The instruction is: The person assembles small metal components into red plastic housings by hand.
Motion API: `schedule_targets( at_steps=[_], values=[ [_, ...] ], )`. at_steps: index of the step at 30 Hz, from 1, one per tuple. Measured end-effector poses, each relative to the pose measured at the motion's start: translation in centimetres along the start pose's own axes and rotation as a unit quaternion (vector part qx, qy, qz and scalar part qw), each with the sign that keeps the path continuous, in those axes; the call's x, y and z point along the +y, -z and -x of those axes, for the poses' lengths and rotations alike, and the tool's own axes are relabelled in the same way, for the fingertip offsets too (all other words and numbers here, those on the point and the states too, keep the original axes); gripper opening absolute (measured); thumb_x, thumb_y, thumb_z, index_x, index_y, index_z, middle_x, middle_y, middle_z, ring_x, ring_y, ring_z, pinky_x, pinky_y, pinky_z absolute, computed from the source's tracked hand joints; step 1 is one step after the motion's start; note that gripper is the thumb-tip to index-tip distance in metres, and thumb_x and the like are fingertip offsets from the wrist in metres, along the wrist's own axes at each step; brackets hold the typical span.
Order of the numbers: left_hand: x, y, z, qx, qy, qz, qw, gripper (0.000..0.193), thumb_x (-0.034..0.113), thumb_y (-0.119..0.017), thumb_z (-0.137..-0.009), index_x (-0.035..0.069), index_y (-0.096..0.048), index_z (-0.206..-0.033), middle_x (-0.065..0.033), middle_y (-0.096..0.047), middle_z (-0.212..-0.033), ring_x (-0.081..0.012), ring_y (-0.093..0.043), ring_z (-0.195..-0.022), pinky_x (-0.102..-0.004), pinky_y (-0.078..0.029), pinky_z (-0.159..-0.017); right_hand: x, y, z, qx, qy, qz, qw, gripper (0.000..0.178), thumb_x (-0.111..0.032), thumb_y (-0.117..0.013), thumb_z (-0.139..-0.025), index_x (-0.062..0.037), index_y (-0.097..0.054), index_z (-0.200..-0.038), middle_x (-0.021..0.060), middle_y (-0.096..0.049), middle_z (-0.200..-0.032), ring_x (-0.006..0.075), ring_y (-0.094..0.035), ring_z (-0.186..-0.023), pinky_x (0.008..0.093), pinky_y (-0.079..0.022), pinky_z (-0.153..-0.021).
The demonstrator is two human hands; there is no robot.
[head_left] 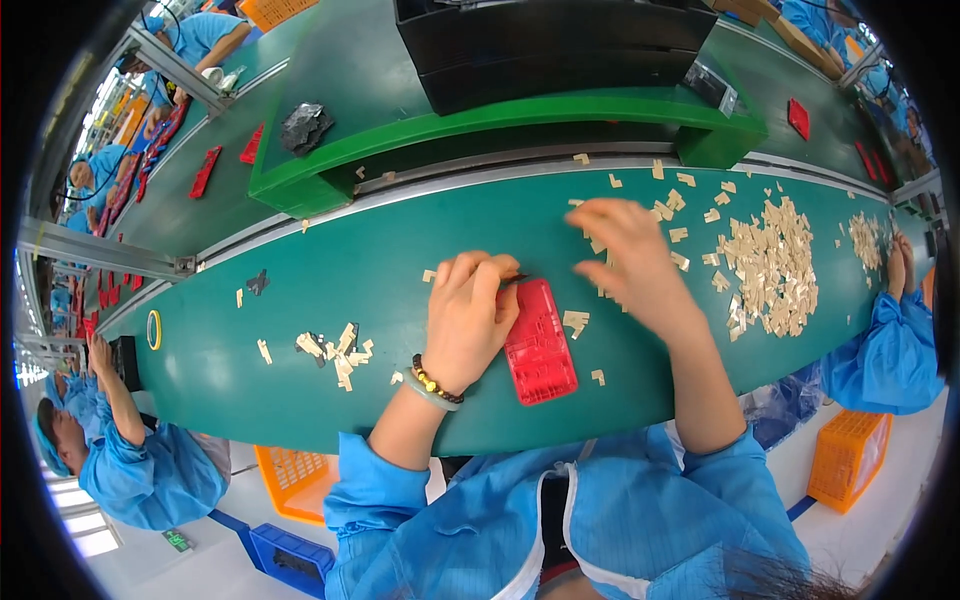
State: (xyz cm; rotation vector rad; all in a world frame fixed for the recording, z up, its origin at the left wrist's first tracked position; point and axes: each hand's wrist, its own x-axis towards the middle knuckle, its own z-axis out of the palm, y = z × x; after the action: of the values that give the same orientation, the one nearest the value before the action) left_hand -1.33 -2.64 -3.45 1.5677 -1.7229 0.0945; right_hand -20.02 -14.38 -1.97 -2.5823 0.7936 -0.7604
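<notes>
On the green work table (400, 235) in front of me lies a red plastic shell (540, 345), shallow and rectangular, with moulded details inside. My left hand (468, 315) is closed at its upper left edge. A thin dark piece (514, 279) sticks out from between its thumb and fingers; its kind is not clear. A beaded bracelet (428, 381) and a pale bangle circle that wrist. My right hand (635, 262) hovers to the right of the shell, fingers apart, over scattered small beige L-shaped pieces (678, 235). Nothing shows between its fingertips.
A big heap of beige pieces (775, 265) lies to the right, a smaller cluster (342, 352) to the left. A yellow tape roll (154, 330) sits far left. Ahead, a green raised shelf (500, 120) carries a black bin (560, 55). Co-workers' arms reach in at both sides.
</notes>
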Motion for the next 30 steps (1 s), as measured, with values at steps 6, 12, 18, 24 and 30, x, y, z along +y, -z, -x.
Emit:
schedule_targets(
  at_steps=[6,12,18,24,30],
  values=[
    [0.3,0.4,0.1,-0.039,-0.022,0.048,0.998,0.039,-0.011,-0.055,-0.071,0.003,-0.051,-0.107,-0.0068,-0.064,-0.084,-0.0269,-0.059,-0.089,-0.0383,-0.042,-0.082,-3.2,-3.1,-0.1,0.074,0.141,0.040,0.986,0.027,-0.018,-0.077,-0.064,-0.0089,-0.062,-0.085,0.0025,-0.058,-0.100,0.0233,-0.053,-0.108,0.0453,-0.038,-0.098],
    [0.1,1.9,0.0,0.024,0.107,-0.002,0.994,0.036,-0.008,-0.058,-0.075,-0.001,-0.054,-0.111,-0.0186,-0.058,-0.113,-0.0334,-0.055,-0.105,-0.0396,-0.047,-0.089,-3.6,-3.1,-0.4,0.105,0.052,-0.078,0.990,0.013,-0.012,-0.074,-0.073,-0.0054,-0.066,-0.079,0.0013,-0.060,-0.086,0.0176,-0.059,-0.084,0.0327,-0.046,-0.075],
    [3.0,0.2,4.9,-0.135,-0.045,-0.075,0.987,0.033,0.011,-0.068,-0.077,-0.004,-0.061,-0.105,-0.0203,-0.056,-0.119,-0.0341,-0.055,-0.111,-0.0413,-0.050,-0.091,-1.8,-4.4,0.4,-0.116,-0.269,-0.376,0.879,0.013,-0.009,-0.067,-0.088,0.0035,-0.067,-0.086,0.0005,-0.062,-0.065,0.0041,-0.052,-0.056,0.0197,-0.042,-0.051],
    [3.0,-0.8,5.4,-0.127,-0.079,-0.130,0.980,0.041,0.018,-0.068,-0.077,-0.008,-0.060,-0.108,-0.0224,-0.056,-0.118,-0.0360,-0.054,-0.112,-0.0415,-0.050,-0.092,-1.6,-4.6,0.2,-0.150,-0.267,-0.339,0.889,0.013,-0.009,-0.068,-0.087,0.0036,-0.067,-0.083,0.0018,-0.064,-0.067,0.0042,-0.056,-0.059,0.0206,-0.044,-0.052],
    [2.8,-1.1,5.6,-0.124,-0.080,-0.139,0.979,0.039,0.018,-0.067,-0.078,-0.007,-0.060,-0.108,-0.0221,-0.055,-0.119,-0.0353,-0.054,-0.112,-0.0412,-0.051,-0.092,-2.1,-5.1,0.0,-0.138,-0.266,-0.303,0.905,0.013,-0.008,-0.068,-0.085,0.0045,-0.067,-0.082,0.0029,-0.064,-0.065,0.0053,-0.056,-0.059,0.0213,-0.044,-0.051]
  ],
)
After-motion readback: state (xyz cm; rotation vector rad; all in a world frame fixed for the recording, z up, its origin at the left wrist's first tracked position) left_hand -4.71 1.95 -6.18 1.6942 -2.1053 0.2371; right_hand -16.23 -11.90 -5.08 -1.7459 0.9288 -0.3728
